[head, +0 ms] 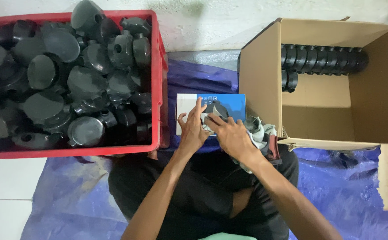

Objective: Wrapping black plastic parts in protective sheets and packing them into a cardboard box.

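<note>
My left hand (192,129) and my right hand (231,134) meet over a small blue and white box (189,104) on the floor between a crate and a carton. Together they hold a round black plastic part (215,109). My right hand also presses a grey rag (260,131) against that part. The left fingers are spread along the part's left side. Most of the part is hidden under the hands.
A red plastic crate (158,84) heaped with several black round plastic parts (61,80) stands at the left. At the right an open cardboard carton (318,106) holds a row of stacked black parts (322,60). A blue tarp (69,195) covers the floor.
</note>
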